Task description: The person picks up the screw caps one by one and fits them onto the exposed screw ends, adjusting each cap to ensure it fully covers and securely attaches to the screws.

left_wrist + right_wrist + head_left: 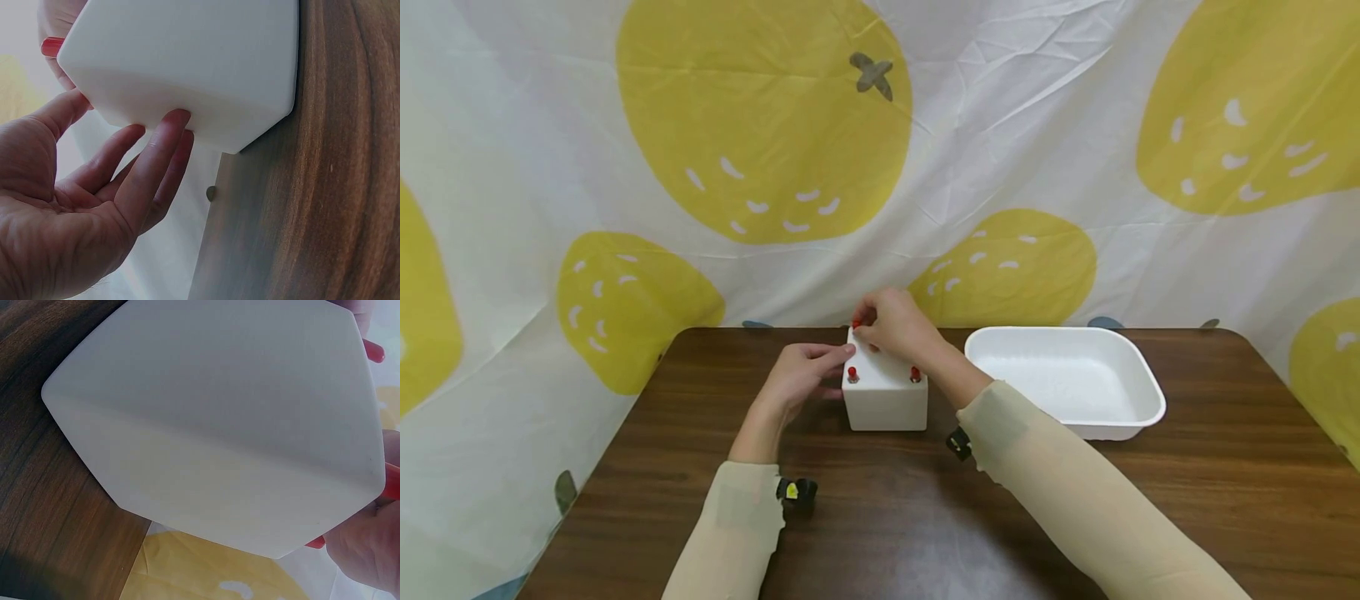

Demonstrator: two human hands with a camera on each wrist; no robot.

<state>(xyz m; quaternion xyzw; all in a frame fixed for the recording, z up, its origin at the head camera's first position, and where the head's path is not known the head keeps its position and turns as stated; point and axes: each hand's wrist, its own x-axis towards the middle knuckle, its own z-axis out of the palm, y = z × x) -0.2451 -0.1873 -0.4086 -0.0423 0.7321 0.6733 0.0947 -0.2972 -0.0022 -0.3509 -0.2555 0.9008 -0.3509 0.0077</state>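
A white box (886, 410) stands on the table with small red-capped toggle switches on its top. Two of them, the near left switch (852, 374) and the near right switch (915, 375), show fully in the head view. Over the far left corner, my right hand (897, 323) pinches the red cap of another switch (857, 324) between thumb and fingers. One more switch (875, 348) is partly hidden under that hand. My left hand (801, 373) touches the box's left side with extended fingertips, its thumb at the top edge; the left wrist view shows these fingers (150, 169) loosely bent.
To the right of the box is a white tub (1105, 431) with rounded corners. Both stand on a dark wooden table (865, 517). A cloth (955, 167) printed with yellow fruit hangs behind the table's far edge.
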